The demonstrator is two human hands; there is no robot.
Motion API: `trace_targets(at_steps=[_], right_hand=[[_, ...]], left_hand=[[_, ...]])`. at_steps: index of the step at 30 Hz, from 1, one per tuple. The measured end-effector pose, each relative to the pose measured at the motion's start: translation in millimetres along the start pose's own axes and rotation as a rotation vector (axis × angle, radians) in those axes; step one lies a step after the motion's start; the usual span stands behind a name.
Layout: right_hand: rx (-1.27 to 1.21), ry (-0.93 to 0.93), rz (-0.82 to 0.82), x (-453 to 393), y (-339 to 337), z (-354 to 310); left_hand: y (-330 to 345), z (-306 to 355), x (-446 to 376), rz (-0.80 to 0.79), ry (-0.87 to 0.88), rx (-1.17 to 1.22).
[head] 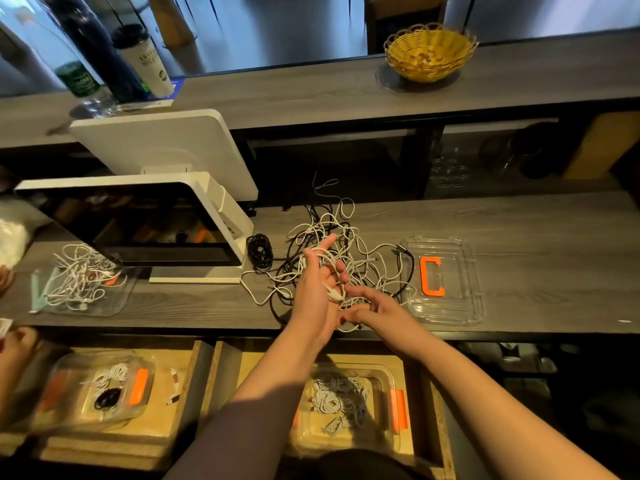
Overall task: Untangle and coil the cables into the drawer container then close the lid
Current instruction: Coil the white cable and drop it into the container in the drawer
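A tangle of white and black cables (349,261) lies on the grey counter (540,237). My left hand (317,289) is raised over it, fingers spread, with loops of white cable wound round them. My right hand (370,306) pinches the white cable close to the left palm. A coiled black cable (259,251) rests left of the tangle. In the open drawer below, a clear container (349,407) with orange clips holds several coiled white and grey cables. Its clear lid (443,280) with an orange latch lies on the counter to the right.
A white screen on a stand (138,223) is at the left. Beside it, more white cables lie on another clear lid (83,282). A second drawer container (100,386) sits at the lower left, near another person's hand (17,341). A yellow basket (429,51) stands on the upper shelf.
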State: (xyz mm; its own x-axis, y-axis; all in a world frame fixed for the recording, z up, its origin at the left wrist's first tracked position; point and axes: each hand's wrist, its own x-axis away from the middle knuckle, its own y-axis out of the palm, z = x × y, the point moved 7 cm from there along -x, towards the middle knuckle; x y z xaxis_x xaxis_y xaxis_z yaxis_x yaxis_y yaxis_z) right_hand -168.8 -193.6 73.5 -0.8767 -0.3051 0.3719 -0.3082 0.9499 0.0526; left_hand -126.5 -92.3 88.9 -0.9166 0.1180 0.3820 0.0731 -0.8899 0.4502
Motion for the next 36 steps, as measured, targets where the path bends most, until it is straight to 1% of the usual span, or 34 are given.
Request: trace_targets(at_steps=[2, 6, 8, 9, 10, 13, 18, 20, 22, 25, 27, 29, 30, 33, 36], right_hand=[[-0.032, -0.012, -0.005, 1, 2, 5], [-0.091, -0.056, 0.141, -1, 3, 5], [-0.206, -0.050, 0.132, -4, 7, 5], [-0.218, -0.046, 0.121, -6, 9, 4], [-0.189, -0.047, 0.120, -6, 10, 2], [0.007, -0.094, 0.113, -7, 10, 1], [0.092, -0.086, 0.114, -2, 13, 6], [0.182, -0.077, 0.087, -1, 18, 7], [0.374, -0.106, 0.051, 2, 26, 2], [0.625, -0.192, 0.028, 10, 34, -13], [0.694, -0.222, 0.042, 14, 34, -22], [0.724, -0.256, 0.058, 16, 31, -30], [0.728, -0.273, 0.062, 16, 29, -33], [0.779, -0.322, 0.083, 17, 23, -43], [0.802, -0.355, 0.148, 19, 12, -49]], left_hand=[[1, 4, -1, -0.011, 0.007, 0.017], [1, 5, -4, -0.011, -0.016, 0.108], [2, 3, -4, -0.013, -0.006, 0.105], [2, 2, -4, -0.012, 0.000, 0.101], [3, 3, -4, -0.009, 0.005, 0.097], [-2, 8, -8, 0.025, 0.041, 0.079], [-16, 16, -12, 0.103, 0.092, 0.090], [-20, 16, -13, 0.138, 0.105, 0.056], [-22, 17, -13, 0.167, 0.143, -0.076], [-18, 23, -11, 0.164, 0.237, -0.447], [-13, 21, -10, 0.133, 0.220, -0.686], [-12, 15, -9, 0.105, 0.143, -0.831], [-13, 11, -10, 0.079, 0.101, -0.859], [-16, 1, -11, -0.032, -0.020, -0.832], [-17, -10, -5, -0.135, -0.203, -0.878]])
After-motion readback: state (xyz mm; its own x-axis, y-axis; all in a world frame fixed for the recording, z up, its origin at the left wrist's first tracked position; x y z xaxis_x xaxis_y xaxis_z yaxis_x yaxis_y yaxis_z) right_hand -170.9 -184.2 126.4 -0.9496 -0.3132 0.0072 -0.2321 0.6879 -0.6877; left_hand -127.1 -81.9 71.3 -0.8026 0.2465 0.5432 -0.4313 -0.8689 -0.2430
